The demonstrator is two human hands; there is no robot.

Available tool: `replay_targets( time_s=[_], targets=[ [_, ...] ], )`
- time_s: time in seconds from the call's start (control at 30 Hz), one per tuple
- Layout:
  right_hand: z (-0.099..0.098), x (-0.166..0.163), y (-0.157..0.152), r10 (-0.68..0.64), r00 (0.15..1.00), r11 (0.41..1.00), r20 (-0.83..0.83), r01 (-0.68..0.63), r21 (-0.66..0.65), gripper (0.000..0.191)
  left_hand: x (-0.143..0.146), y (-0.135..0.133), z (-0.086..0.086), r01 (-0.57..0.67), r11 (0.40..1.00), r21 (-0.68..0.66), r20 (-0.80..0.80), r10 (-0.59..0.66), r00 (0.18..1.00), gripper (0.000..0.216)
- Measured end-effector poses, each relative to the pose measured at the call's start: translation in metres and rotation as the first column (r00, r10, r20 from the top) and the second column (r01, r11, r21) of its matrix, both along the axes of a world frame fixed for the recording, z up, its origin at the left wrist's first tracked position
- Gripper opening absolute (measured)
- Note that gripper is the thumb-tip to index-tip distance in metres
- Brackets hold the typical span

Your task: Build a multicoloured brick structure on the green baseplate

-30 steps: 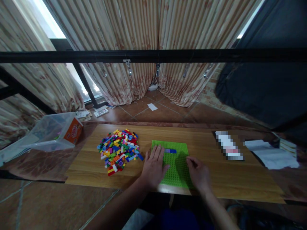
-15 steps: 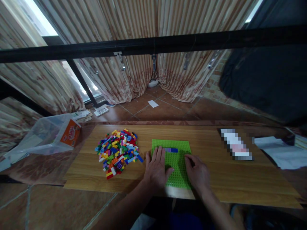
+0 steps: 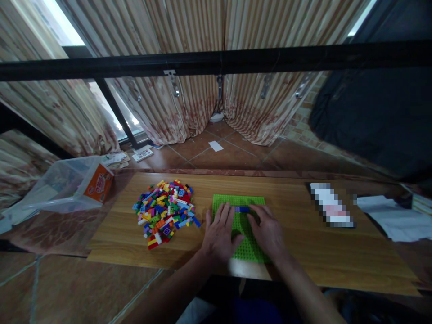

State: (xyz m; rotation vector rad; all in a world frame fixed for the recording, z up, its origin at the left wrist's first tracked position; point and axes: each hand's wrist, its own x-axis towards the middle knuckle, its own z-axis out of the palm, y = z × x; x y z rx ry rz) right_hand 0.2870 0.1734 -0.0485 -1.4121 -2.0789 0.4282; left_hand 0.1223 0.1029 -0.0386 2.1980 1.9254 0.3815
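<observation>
A green studded baseplate (image 3: 248, 247) lies on the wooden table before me. Across its upper part runs a short row of toy bricks, a light purple brick (image 3: 237, 209) and then a dark blue brick (image 3: 244, 209). My left hand (image 3: 218, 234) rests flat on the plate's left side, fingers stretched out and thumb apart, covering the row's left end. At the row's right end, my right hand (image 3: 268, 231) has its thumb and forefinger curled in against the blue brick. Its other fingers are bent and partly hidden.
Left of the plate is a loose heap of coloured bricks (image 3: 165, 209). A clear plastic bin (image 3: 70, 184) with an orange label stands beyond the table's left end. To the right lie a pixelated flat object (image 3: 332, 204) and white papers (image 3: 391, 213).
My right hand has moved left and slightly up, from the plate's right edge to the end of the brick row. My left hand has stayed flat on the plate.
</observation>
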Motion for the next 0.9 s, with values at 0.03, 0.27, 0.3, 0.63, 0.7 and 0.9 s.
replay_targets(
  time_s=[0.03, 0.27, 0.3, 0.63, 0.7, 0.9],
  targets=[
    [-0.001, -0.003, 0.003, 0.014, 1.0, 1.0, 0.014, -0.014, 0.009, 0.035, 0.0, 0.001, -0.001, 0.022, 1.0, 0.0, -0.004, -0.022, 1.0, 0.077],
    [-0.013, -0.008, 0.012, 0.043, 0.998, 0.997, 0.048, -0.046, 0.058, 0.033, 0.001, 0.004, -0.01, 0.087, 0.996, 0.022, -0.017, -0.087, 0.996, 0.076],
    [-0.014, -0.007, 0.012, 0.041, 0.998, 0.997, 0.048, -0.044, 0.066, 0.032, 0.001, 0.004, -0.01, 0.087, 0.996, 0.026, -0.019, -0.087, 0.996, 0.076],
    [-0.019, -0.005, 0.011, 0.047, 0.997, 0.991, 0.066, -0.054, 0.123, 0.033, 0.006, 0.003, -0.002, 0.06, 0.998, 0.011, 0.036, -0.06, 0.998, 0.076],
    [-0.02, -0.004, 0.012, 0.049, 0.997, 0.989, 0.06, -0.057, 0.137, 0.034, 0.008, 0.003, -0.003, 0.043, 0.999, 0.014, 0.049, -0.044, 0.998, 0.075],
    [-0.023, -0.002, 0.012, 0.049, 0.998, 0.986, 0.05, -0.057, 0.159, 0.037, 0.006, -0.003, 0.007, 0.011, 1.0, 0.02, 0.09, -0.013, 0.996, 0.075]
  ],
)
